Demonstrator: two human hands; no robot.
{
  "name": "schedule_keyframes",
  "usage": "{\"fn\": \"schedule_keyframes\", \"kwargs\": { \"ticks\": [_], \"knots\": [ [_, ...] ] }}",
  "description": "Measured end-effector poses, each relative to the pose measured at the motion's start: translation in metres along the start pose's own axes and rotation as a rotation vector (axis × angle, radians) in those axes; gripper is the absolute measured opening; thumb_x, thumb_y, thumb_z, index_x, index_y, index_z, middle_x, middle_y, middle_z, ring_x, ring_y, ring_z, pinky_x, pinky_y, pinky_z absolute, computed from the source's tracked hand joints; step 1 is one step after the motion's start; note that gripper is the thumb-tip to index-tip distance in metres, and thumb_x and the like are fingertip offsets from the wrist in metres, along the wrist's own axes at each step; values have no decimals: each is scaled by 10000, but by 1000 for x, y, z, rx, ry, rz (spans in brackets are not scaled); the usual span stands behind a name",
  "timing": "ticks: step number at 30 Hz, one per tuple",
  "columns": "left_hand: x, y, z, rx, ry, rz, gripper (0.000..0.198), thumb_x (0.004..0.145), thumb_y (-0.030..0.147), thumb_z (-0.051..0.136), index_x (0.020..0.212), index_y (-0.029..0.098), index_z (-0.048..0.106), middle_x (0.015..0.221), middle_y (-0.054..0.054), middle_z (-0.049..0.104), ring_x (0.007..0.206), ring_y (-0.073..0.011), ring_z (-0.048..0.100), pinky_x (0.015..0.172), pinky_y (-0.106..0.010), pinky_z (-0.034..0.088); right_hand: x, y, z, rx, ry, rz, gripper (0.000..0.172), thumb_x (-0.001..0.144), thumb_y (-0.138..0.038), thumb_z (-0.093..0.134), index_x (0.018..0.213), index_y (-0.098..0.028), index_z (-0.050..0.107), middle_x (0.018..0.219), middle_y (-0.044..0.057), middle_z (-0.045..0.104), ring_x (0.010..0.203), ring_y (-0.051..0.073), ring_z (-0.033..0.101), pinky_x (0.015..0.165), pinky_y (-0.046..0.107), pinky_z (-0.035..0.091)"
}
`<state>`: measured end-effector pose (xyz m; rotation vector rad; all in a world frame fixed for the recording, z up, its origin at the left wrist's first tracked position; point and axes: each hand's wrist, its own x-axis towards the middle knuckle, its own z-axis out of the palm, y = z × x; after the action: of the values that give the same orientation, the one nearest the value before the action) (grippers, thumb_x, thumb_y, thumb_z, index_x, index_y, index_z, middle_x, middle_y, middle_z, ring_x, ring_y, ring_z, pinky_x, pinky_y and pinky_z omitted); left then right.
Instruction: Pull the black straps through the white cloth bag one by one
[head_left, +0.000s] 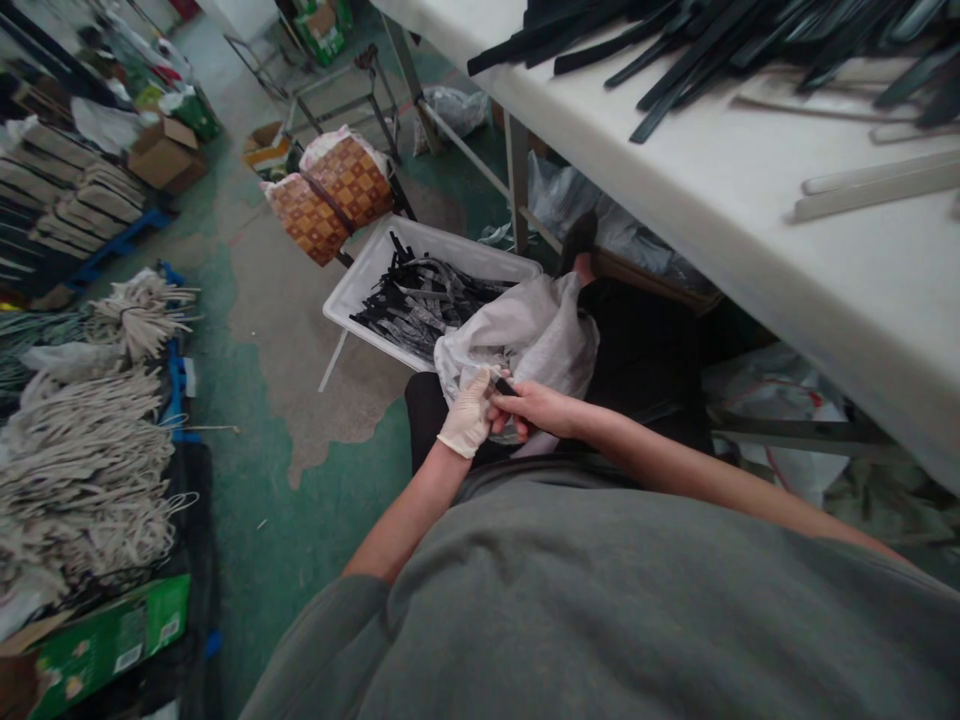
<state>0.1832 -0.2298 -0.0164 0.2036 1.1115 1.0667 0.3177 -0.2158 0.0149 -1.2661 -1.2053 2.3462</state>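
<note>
My left hand (466,418) wears a pale glove and is closed over my lap, its fingertips meeting those of my right hand. My bare right hand (541,408) is closed on a small black piece (505,387), whose exact kind I cannot make out. What the gloved fingers hold is hidden. A whitish cloth sack (551,335) lies across my knees, just beyond both hands. Past it, a white plastic tub (341,300) on the floor contains many black strips (427,300), some with grey patches.
On the right, a white table (720,190) bears black strips (697,50) and pale strips (877,185). A chair with a checkered cushion (337,195) stands beyond the tub. Bundles of beige cords (90,480) are piled at left, near a green carton (112,645).
</note>
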Motion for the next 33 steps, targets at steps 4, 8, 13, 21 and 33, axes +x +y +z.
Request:
{"fn": "schedule_keyframes", "kwargs": {
  "ticks": [4, 8, 13, 21, 33],
  "knots": [
    [-6, -8, -4, 115, -101, -43, 369, 686, 459, 795, 852, 151, 680, 527, 46, 566, 358, -51, 407, 348, -181, 314, 3, 3, 1, 56, -53, 38, 226, 925, -298, 524, 804, -139, 631, 670, 21, 698, 375, 46, 430, 405, 160, 444],
    [-12, -5, -10, 69, -9, -24, 273, 751, 381, 760, 820, 135, 666, 676, -14, 658, 536, -96, 586, 478, -191, 433, -10, -2, -5, -252, -71, -10, 187, 889, -317, 550, 842, -156, 632, 766, 39, 717, 480, 102, 564, 522, 238, 511],
    [-17, 6, -20, -140, 144, -19, 146, 819, 299, 708, 877, 176, 655, 932, -38, 708, 853, -133, 668, 783, -249, 517, -43, -6, -18, -766, 151, -166, 145, 887, -277, 520, 821, -196, 620, 715, 18, 710, 599, 162, 666, 577, 247, 486],
    [-25, -7, 1, -124, 38, -41, 151, 834, 295, 680, 912, 166, 674, 953, -57, 708, 872, -163, 664, 754, -257, 514, -40, -20, -8, -785, 182, -160, 201, 919, -263, 454, 946, -191, 640, 731, 31, 720, 578, 164, 671, 572, 254, 472],
    [-43, 24, -10, -175, 32, 250, 163, 835, 321, 674, 937, 201, 717, 989, -48, 720, 919, -194, 658, 820, -305, 517, -21, -43, 8, -883, 206, -331, 563, 884, -251, 483, 1439, -200, 406, 821, 41, 737, 559, 184, 646, 637, 323, 500]
  ]
}}
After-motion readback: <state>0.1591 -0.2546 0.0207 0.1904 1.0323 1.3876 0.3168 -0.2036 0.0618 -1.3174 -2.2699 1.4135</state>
